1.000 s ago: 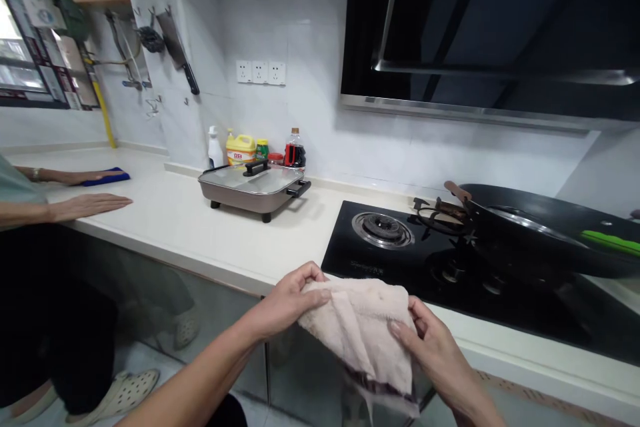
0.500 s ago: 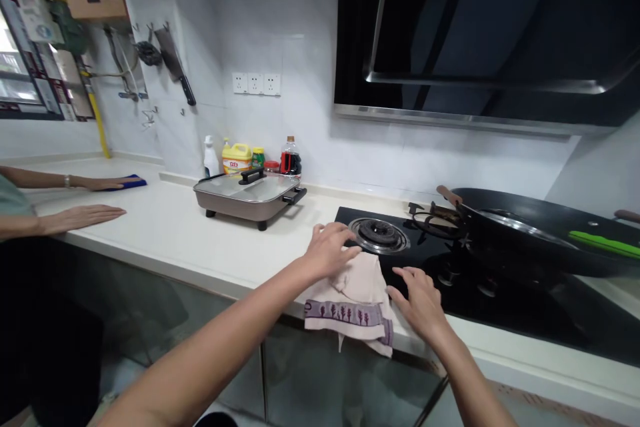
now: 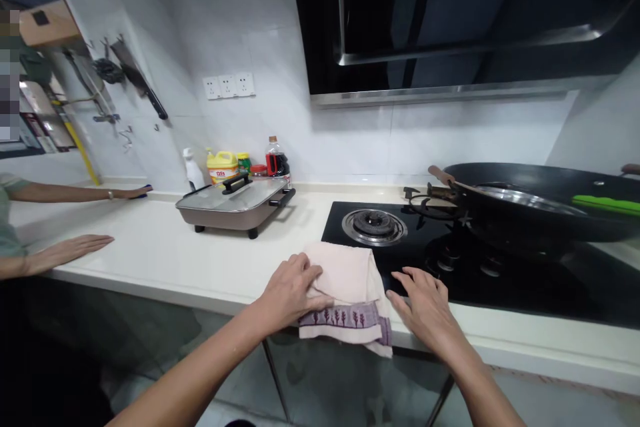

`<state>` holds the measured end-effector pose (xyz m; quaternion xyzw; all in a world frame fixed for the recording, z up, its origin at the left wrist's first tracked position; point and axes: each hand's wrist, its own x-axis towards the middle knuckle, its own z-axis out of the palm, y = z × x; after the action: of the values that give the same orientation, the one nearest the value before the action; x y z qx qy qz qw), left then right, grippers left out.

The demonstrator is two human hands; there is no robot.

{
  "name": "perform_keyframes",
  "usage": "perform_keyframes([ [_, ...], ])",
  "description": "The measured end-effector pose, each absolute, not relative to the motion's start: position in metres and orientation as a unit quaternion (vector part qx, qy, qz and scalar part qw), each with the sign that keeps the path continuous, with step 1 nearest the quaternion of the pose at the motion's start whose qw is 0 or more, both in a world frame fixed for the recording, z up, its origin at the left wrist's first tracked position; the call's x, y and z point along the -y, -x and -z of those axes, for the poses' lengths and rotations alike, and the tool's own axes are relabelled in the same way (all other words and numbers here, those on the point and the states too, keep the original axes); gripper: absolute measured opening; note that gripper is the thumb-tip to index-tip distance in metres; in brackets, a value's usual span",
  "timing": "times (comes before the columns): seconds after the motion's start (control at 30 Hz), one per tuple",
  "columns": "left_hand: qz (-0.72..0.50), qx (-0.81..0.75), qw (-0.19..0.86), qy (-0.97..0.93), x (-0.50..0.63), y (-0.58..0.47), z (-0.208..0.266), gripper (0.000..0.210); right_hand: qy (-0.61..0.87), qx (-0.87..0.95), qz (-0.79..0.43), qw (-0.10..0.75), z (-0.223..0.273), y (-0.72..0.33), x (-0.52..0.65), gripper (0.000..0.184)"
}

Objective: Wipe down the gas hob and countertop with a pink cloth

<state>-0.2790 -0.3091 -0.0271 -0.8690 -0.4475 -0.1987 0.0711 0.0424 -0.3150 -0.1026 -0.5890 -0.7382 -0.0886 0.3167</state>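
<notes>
A folded pale pink towel [image 3: 345, 270] with a purple band of dark tree motifs lies at the counter's front edge, partly over the black gas hob [image 3: 480, 280]. Its banded end hangs past the edge. My left hand [image 3: 293, 290] is at the towel's left side, fingers curled on the cloth and thumb near the band; the fingertips are partly hidden. To the right of the towel, my right hand [image 3: 423, 300] hovers by the hob's front edge with its fingers apart, holding nothing.
A lidded electric pan [image 3: 235, 207] stands left on the counter, bottles [image 3: 223, 165] behind it. A large wok [image 3: 525, 207] with a green-handled utensil [image 3: 605, 203] sits on the right burner. Another person's hands [image 3: 73, 250] rest far left, one on a blue cloth [image 3: 145, 191].
My left hand has moved from the towel's upper part down to its left side. My right hand stays nearly in place. The other person's far hand with the blue cloth has shifted toward the wall.
</notes>
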Motion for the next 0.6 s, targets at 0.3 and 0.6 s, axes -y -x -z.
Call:
perform_keyframes([
  [0.3,0.210,0.492,-0.069,0.842,0.296,0.299,0.019,0.038,0.589,0.741,0.092,0.310,0.101,-0.040,0.317,0.040],
  [0.6,0.179,0.427,-0.185,0.867,0.283,0.302,0.013,0.028,0.594,0.738,0.096,0.306,0.100,-0.039,0.318,0.039],
])
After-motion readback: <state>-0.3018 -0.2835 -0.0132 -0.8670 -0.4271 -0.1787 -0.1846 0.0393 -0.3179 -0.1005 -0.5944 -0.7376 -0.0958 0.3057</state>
